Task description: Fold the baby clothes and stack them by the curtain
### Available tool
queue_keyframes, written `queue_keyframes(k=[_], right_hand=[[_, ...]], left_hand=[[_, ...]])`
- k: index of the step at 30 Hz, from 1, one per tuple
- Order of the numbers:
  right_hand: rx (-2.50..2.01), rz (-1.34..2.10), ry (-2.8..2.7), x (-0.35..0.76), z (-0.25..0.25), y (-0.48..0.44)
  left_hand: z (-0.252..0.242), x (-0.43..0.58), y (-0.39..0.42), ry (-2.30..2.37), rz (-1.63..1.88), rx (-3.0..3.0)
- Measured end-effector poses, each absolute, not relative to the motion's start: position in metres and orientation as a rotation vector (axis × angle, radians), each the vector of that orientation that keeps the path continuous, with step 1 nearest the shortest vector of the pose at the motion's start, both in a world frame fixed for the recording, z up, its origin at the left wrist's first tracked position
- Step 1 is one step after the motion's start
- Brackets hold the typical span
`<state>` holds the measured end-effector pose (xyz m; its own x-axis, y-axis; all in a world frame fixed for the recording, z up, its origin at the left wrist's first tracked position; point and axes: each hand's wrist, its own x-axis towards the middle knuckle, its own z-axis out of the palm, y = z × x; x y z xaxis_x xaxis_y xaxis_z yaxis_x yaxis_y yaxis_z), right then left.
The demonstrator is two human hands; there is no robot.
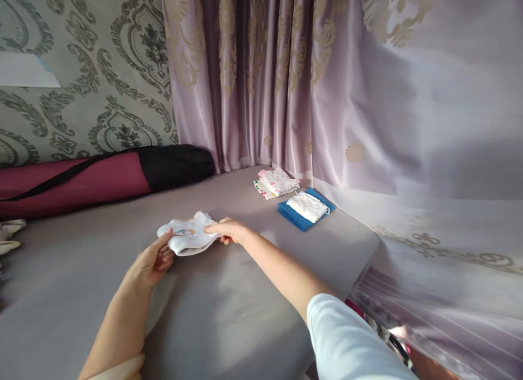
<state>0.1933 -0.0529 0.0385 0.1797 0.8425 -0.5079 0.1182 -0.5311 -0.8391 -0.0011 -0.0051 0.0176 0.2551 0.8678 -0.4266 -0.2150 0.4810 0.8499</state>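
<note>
A small white folded cloth point(188, 237) with a faint coloured print is held just above the grey surface point(229, 309). My left hand point(153, 260) grips its near left edge, fingers curled under it. My right hand point(229, 230) pinches its right edge from the far side. Both hands are closed on the cloth.
Farther right lie a stack of folded printed cloths point(277, 182) and a white cloth on a blue one point(306, 207). A maroon and black rolled bag point(102, 176) lies along the patterned wall. Pale purple curtains point(327, 86) hang behind and drape to the right. More pale cloth point(8, 236) shows at the left edge.
</note>
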Motion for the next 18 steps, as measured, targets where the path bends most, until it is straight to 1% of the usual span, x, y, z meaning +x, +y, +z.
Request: queue_keyframes(k=[3,5,10,14,18], right_hand=[[-1.739,1.397,-0.865,0.193,0.032,-0.060],[-1.605,1.429,-0.811,0.193,0.029,-0.062],[-1.100,1.667,-0.551,0.191,0.027,-0.068],[-0.736,1.698,-0.427,0.185,0.029,-0.074],[-0.643,1.682,-0.372,0.176,0.032,-0.080]], left_hand=[[0.024,0.003,-0.011,0.984,0.813,0.648],[0.028,0.007,-0.015,0.966,0.861,0.620],[0.031,0.013,-0.018,0.902,1.046,0.524],[0.034,0.019,-0.022,0.813,1.124,0.453],[0.037,0.031,-0.032,0.748,1.132,0.459]])
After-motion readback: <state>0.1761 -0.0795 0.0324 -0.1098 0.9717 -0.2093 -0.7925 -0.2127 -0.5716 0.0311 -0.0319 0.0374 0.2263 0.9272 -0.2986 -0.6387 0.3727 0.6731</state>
